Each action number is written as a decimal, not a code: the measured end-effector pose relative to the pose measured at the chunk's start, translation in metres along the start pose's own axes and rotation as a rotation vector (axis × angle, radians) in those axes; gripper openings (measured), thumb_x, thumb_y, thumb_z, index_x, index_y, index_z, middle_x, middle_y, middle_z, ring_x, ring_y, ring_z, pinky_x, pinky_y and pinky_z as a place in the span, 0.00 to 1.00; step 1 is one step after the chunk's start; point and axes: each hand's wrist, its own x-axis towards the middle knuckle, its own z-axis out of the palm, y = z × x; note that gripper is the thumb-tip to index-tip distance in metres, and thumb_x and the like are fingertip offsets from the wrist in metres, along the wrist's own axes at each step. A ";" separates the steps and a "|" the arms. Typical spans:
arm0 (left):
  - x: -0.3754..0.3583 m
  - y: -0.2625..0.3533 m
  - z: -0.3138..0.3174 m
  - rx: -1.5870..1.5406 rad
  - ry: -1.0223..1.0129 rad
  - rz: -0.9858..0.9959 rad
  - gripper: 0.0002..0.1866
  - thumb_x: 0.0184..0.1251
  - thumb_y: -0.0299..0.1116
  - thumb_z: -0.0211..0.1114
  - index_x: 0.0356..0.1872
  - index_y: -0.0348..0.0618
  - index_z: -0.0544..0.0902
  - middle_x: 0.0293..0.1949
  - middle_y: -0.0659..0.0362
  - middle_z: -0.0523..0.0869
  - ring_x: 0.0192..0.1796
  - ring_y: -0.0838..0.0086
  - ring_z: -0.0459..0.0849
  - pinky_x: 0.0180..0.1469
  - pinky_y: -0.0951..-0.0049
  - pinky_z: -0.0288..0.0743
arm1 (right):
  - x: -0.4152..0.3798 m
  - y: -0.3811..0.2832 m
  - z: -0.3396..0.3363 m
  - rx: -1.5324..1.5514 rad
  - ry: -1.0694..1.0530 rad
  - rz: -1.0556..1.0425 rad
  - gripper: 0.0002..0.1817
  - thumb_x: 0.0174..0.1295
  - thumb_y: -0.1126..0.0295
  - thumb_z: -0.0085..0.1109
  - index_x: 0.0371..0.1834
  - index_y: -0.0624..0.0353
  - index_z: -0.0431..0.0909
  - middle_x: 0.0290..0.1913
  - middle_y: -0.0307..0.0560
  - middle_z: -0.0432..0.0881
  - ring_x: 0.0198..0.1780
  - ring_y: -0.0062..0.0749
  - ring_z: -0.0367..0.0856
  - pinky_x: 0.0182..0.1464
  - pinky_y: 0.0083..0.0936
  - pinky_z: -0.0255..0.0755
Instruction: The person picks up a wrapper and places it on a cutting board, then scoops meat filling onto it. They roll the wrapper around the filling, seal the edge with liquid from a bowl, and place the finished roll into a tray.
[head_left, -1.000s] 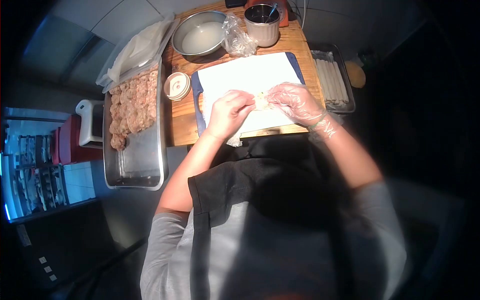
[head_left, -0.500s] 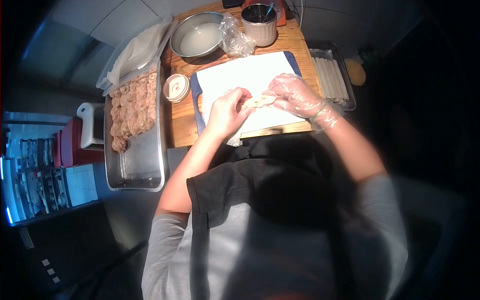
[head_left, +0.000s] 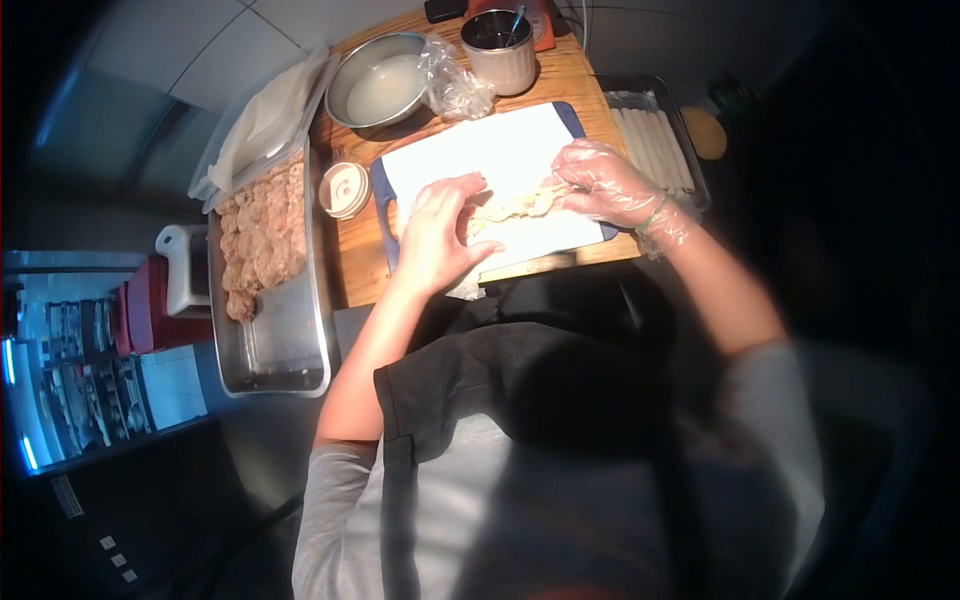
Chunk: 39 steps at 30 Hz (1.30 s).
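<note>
A white wrapper sheet (head_left: 480,150) lies on a blue-edged cutting board (head_left: 378,185) on the wooden table (head_left: 560,75). A pale strip of filling (head_left: 510,207) stretches across the sheet. My left hand (head_left: 438,238) is bare and rests flat, fingers apart, on the sheet at the strip's left end. My right hand (head_left: 605,185) wears a clear plastic glove, and its curled fingers pinch the strip's right end.
At the left, a metal tray (head_left: 300,365) holds pinkish minced filling (head_left: 262,225). Behind it are a plastic box of wrappers (head_left: 265,120), a metal bowl of whitish liquid (head_left: 375,85), a round lid (head_left: 345,188), a crumpled bag (head_left: 450,85) and a cup (head_left: 497,50). A tray of finished rolls (head_left: 655,145) stands at the right.
Both hands held the filling up between them; now it lies stretched out on the sheet. My left hand has opened flat and my right hand has moved right.
</note>
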 end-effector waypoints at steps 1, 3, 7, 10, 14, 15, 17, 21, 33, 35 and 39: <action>0.003 0.002 0.000 -0.009 -0.023 0.002 0.35 0.42 0.33 0.82 0.56 0.42 0.79 0.54 0.53 0.85 0.58 0.58 0.82 0.62 0.59 0.75 | -0.003 0.002 -0.002 0.031 -0.011 0.034 0.17 0.50 0.67 0.72 0.43 0.61 0.84 0.40 0.46 0.81 0.46 0.41 0.79 0.53 0.36 0.73; 0.013 0.010 0.001 -0.025 -0.068 0.004 0.36 0.41 0.36 0.82 0.57 0.42 0.79 0.55 0.53 0.84 0.60 0.55 0.81 0.64 0.57 0.73 | -0.006 -0.001 -0.003 0.064 0.029 0.050 0.18 0.51 0.70 0.71 0.46 0.61 0.85 0.39 0.45 0.81 0.46 0.40 0.79 0.54 0.35 0.73; 0.031 0.028 0.019 -0.097 -0.075 0.051 0.35 0.42 0.38 0.83 0.55 0.45 0.78 0.49 0.54 0.86 0.55 0.57 0.83 0.58 0.60 0.76 | -0.012 0.004 0.000 0.056 0.068 0.057 0.17 0.51 0.68 0.71 0.45 0.61 0.85 0.40 0.47 0.81 0.46 0.42 0.79 0.54 0.35 0.73; 0.040 0.039 0.025 -0.080 -0.129 -0.013 0.32 0.45 0.37 0.81 0.53 0.45 0.77 0.45 0.54 0.87 0.52 0.58 0.85 0.54 0.61 0.78 | -0.015 0.007 -0.003 0.027 0.086 0.046 0.17 0.52 0.69 0.71 0.47 0.60 0.86 0.41 0.46 0.81 0.47 0.40 0.79 0.53 0.34 0.73; 0.045 0.046 0.020 -0.109 -0.263 -0.137 0.29 0.49 0.36 0.80 0.53 0.43 0.78 0.48 0.52 0.86 0.54 0.56 0.83 0.57 0.60 0.77 | -0.021 0.014 -0.008 0.021 0.063 0.045 0.18 0.54 0.71 0.71 0.49 0.60 0.86 0.42 0.46 0.82 0.49 0.38 0.79 0.55 0.34 0.73; 0.045 0.048 0.022 -0.085 -0.229 -0.106 0.29 0.48 0.36 0.80 0.52 0.44 0.77 0.46 0.53 0.87 0.52 0.57 0.84 0.55 0.60 0.77 | -0.020 0.013 -0.011 0.069 0.046 0.089 0.17 0.54 0.70 0.71 0.48 0.60 0.86 0.42 0.46 0.82 0.50 0.38 0.79 0.55 0.34 0.73; 0.046 0.052 0.026 -0.061 -0.176 -0.041 0.27 0.47 0.36 0.80 0.49 0.45 0.78 0.43 0.54 0.87 0.50 0.57 0.84 0.53 0.60 0.78 | -0.017 0.006 -0.016 0.172 0.013 0.173 0.15 0.56 0.70 0.71 0.47 0.61 0.86 0.42 0.46 0.82 0.51 0.38 0.80 0.56 0.34 0.73; 0.048 0.055 0.036 -0.085 -0.090 0.088 0.18 0.50 0.33 0.78 0.42 0.45 0.81 0.39 0.55 0.86 0.47 0.59 0.85 0.50 0.61 0.80 | -0.019 -0.008 -0.013 0.075 0.209 0.023 0.12 0.57 0.67 0.71 0.42 0.61 0.86 0.42 0.48 0.84 0.47 0.42 0.82 0.51 0.34 0.76; 0.010 0.024 0.029 -0.069 0.117 0.071 0.08 0.56 0.32 0.74 0.37 0.47 0.90 0.41 0.61 0.91 0.45 0.69 0.89 0.48 0.70 0.84 | -0.022 -0.005 0.009 0.049 0.274 -0.045 0.09 0.57 0.72 0.69 0.40 0.61 0.85 0.38 0.48 0.85 0.42 0.42 0.83 0.48 0.35 0.77; 0.004 0.024 0.024 -0.028 0.091 0.025 0.08 0.56 0.32 0.74 0.38 0.47 0.90 0.41 0.60 0.91 0.45 0.68 0.89 0.49 0.70 0.83 | -0.021 -0.008 0.010 0.044 0.269 -0.021 0.08 0.58 0.72 0.69 0.40 0.61 0.85 0.38 0.48 0.85 0.43 0.43 0.83 0.48 0.35 0.77; -0.010 0.010 0.020 -0.048 0.063 -0.009 0.12 0.55 0.32 0.76 0.42 0.45 0.90 0.43 0.59 0.91 0.46 0.67 0.89 0.51 0.69 0.83 | -0.020 -0.009 0.004 0.016 0.148 0.064 0.15 0.57 0.70 0.70 0.46 0.62 0.84 0.43 0.50 0.85 0.46 0.43 0.83 0.51 0.34 0.78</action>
